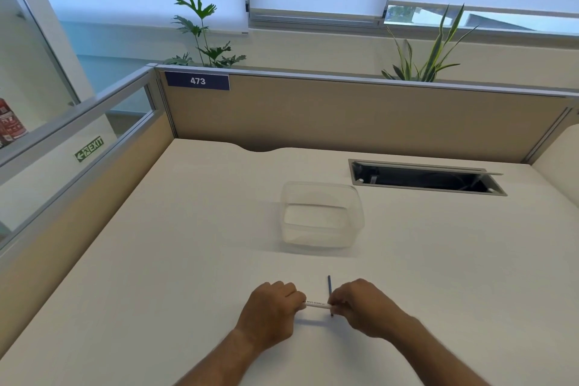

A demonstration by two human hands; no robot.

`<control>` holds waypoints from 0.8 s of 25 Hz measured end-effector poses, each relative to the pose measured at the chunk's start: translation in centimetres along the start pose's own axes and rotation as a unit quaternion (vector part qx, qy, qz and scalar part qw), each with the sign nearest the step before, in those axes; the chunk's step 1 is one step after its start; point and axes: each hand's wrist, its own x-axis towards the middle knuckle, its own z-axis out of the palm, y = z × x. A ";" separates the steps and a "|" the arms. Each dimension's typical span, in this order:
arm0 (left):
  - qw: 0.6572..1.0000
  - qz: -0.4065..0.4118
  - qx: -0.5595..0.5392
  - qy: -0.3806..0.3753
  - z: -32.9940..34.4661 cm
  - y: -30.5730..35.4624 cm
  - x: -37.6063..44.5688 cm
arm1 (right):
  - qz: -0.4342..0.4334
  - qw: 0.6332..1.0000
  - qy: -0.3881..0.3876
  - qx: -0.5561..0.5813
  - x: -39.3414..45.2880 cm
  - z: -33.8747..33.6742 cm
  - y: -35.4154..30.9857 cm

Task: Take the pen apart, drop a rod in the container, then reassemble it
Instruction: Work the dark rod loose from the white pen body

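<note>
Both hands hold a white whiteboard pen (316, 304) level just above the near middle of the desk. My left hand (272, 307) is closed around its left end. My right hand (363, 307) grips its right end. A thin dark blue rod (329, 287) lies on the desk and points away from me, passing right behind the right hand's fingertips; its near end is hidden by the fingers. A clear plastic container (322, 216), empty and without a lid, stands on the desk beyond the hands.
An open cable tray slot (426, 178) is cut into the white desk (188, 260) at the back right. Beige partition walls (344, 116) close off the back and left sides. Plants stand behind the partition.
</note>
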 end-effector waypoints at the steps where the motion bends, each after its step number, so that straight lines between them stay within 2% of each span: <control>1: 1.000 0.002 0.004 0.004 -0.1 -0.1 0.1 | -0.001 1.000 0.001 0.004 0.1 -0.1 0.0; 11: 0.998 0.048 0.019 0.033 -1.1 0.1 1.1 | 0.004 1.000 0.023 -0.002 0.9 -0.9 0.1; 20: 0.999 0.046 0.017 0.008 -1.5 0.0 1.1 | -0.073 0.991 0.101 -0.039 0.4 0.4 -0.2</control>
